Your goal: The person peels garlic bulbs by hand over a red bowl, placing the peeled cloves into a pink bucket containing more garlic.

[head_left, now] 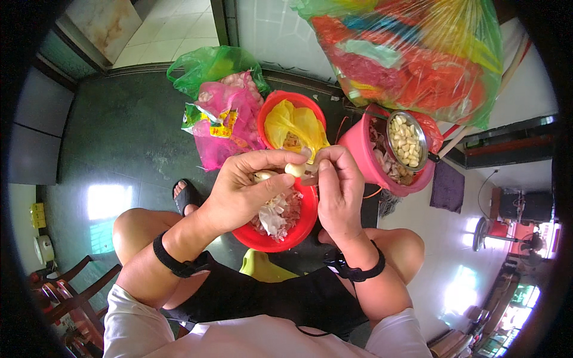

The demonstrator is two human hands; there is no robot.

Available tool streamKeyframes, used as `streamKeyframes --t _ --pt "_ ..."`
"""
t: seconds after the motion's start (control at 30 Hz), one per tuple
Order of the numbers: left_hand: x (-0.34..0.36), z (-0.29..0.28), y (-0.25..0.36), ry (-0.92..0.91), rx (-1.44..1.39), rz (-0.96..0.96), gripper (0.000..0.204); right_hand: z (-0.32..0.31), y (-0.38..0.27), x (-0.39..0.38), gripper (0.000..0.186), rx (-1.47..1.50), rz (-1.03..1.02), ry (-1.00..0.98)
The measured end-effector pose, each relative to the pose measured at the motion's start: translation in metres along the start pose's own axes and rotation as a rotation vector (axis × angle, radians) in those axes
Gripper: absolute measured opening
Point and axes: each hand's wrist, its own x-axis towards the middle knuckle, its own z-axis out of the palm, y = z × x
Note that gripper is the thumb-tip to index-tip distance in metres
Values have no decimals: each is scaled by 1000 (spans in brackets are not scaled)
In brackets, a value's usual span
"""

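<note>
My left hand [242,188] pinches a pale garlic clove [295,170] between thumb and fingertips. Another garlic piece [262,176] shows in the curl of its fingers. Close against the clove, my right hand [341,188] is closed, thumb to forefinger, on a thin papery bit of garlic skin [310,170]. Both hands are above a red basin [305,224] that holds loose garlic skins [274,216]. Behind it stands a red bucket [274,101] lined with a yellow plastic bag [292,122].
At the right, a metal bowl of peeled cloves [406,140] rests on a pink bucket [361,149] with skins inside. Pink mesh bags of garlic [227,113] and a green bag [209,65] lie far left. A large bag of coloured plastic [412,59] fills the back right.
</note>
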Motion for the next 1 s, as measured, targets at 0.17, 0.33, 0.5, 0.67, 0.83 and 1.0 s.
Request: streamKeyframes --t 0.17,0.33,0.5,0.67,0.83,1.0 --pt "-3 -7 -1 -50 7 -39 32 6 -21 1 14 289 80 -138" --pt "1 -3 0 13 59 -8 36 -1 -13 2 14 197 81 -213" --pt "5 -2 -8 53 162 94 56 -3 -13 5 10 -41 -97 -155" --pt "5 0 -4 36 276 63 62 -8 -23 8 9 -199 -198 -236" --pt "4 -2 -7 62 355 27 40 -7 -13 5 7 -80 -158 -166" --pt "2 4 0 143 482 26 26 -10 -18 5 6 53 21 -201"
